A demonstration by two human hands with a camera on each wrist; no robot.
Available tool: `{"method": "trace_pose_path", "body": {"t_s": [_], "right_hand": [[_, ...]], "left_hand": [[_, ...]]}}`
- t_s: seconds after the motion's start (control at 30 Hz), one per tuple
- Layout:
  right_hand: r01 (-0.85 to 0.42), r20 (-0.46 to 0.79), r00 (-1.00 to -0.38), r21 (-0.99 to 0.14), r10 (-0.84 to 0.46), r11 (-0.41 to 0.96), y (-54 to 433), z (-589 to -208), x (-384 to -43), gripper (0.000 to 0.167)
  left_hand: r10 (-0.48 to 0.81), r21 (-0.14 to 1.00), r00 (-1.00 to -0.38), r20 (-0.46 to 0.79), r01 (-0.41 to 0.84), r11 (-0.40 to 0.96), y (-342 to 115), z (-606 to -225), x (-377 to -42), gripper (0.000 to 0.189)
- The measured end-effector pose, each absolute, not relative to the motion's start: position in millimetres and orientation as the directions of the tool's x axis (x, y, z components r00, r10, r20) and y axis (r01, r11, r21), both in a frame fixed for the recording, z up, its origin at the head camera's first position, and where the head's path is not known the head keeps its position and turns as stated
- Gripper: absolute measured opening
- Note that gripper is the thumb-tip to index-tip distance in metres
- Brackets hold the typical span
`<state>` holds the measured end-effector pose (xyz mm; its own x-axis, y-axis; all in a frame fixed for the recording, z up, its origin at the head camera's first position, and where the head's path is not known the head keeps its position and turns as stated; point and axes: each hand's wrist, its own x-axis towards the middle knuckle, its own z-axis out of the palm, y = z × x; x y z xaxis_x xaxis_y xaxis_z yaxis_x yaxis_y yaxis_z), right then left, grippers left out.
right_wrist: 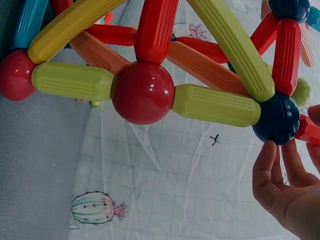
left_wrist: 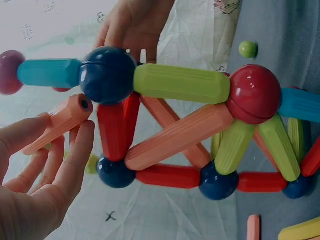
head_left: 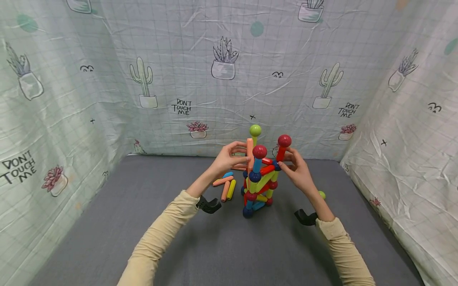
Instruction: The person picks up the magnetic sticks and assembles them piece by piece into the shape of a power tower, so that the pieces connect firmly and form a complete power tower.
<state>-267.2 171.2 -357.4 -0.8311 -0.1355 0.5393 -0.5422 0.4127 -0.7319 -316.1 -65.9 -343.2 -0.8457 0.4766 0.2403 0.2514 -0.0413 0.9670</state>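
A tower of coloured magnetic rods and balls (head_left: 264, 184) stands upright on the grey table. Two red balls and a green ball (head_left: 255, 130) top its highest rods. Near the top on the left, my left hand (head_left: 229, 155) pinches a salmon rod (left_wrist: 62, 122) between thumb and fingers. That rod's end points toward the tower, close to a dark blue ball (left_wrist: 107, 75) with a blue rod on it. Across the tower, my right hand (head_left: 299, 172) pinches the upper right corner, its fingertips at a blue ball (right_wrist: 276, 119) beneath an upright red rod (head_left: 280, 154).
Left of the tower lie several loose rods, among them a yellow rod (head_left: 231, 189) and a salmon rod (head_left: 225, 191). A loose green ball (head_left: 322, 194) rests on the table by my right wrist. A patterned cloth (head_left: 229, 99) hangs behind the table and along both sides.
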Motion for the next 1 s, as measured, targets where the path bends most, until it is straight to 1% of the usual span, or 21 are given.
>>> {"method": "trace_pose_path", "body": {"t_s": [0.17,0.3,0.43,0.53,0.6,0.7,0.77,0.9,1.0], "right_hand": [[-0.548,0.541,-0.829,-0.733,-0.141,0.403,171,-358,-267,0.048],[-0.552,0.544,-0.827,-0.738,-0.142,0.388,171,-359,-268,0.048],[-0.554,0.547,-0.825,-0.735,-0.141,0.391,171,-358,-268,0.048],[-0.556,0.55,-0.823,-0.727,-0.144,0.402,171,-358,-268,0.049],[-0.552,0.545,-0.826,-0.73,-0.144,0.403,174,-362,-272,0.049],[-0.545,0.537,-0.831,-0.735,-0.145,0.403,179,-369,-281,0.051],[-0.54,0.532,-0.835,-0.738,-0.143,0.405,183,-374,-286,0.051],[-0.546,0.538,-0.83,-0.734,-0.146,0.404,185,-377,-290,0.051],[-0.555,0.547,-0.824,-0.732,-0.145,0.395,184,-378,-290,0.05]], "left_hand": [[0.495,0.97,-0.84,0.222,0.243,-0.023,-62,-344,-317,0.04],[0.509,0.966,-0.831,0.224,0.259,-0.001,-60,-341,-321,0.036],[0.499,0.966,-0.835,0.232,0.258,-0.018,-58,-336,-325,0.033],[0.487,0.967,-0.84,0.237,0.25,-0.04,-56,-331,-329,0.041],[0.5,0.971,-0.836,0.228,0.236,-0.046,-55,-326,-332,0.053],[0.561,0.979,-0.806,0.186,0.199,-0.039,-58,-317,-339,0.074],[0.615,0.985,-0.775,0.145,0.174,-0.012,-60,-310,-344,0.082],[0.692,0.989,-0.72,0.051,0.133,0.067,-62,-299,-351,0.084],[0.712,0.988,-0.702,-0.007,0.104,0.111,-62,-295,-355,0.083]]}}
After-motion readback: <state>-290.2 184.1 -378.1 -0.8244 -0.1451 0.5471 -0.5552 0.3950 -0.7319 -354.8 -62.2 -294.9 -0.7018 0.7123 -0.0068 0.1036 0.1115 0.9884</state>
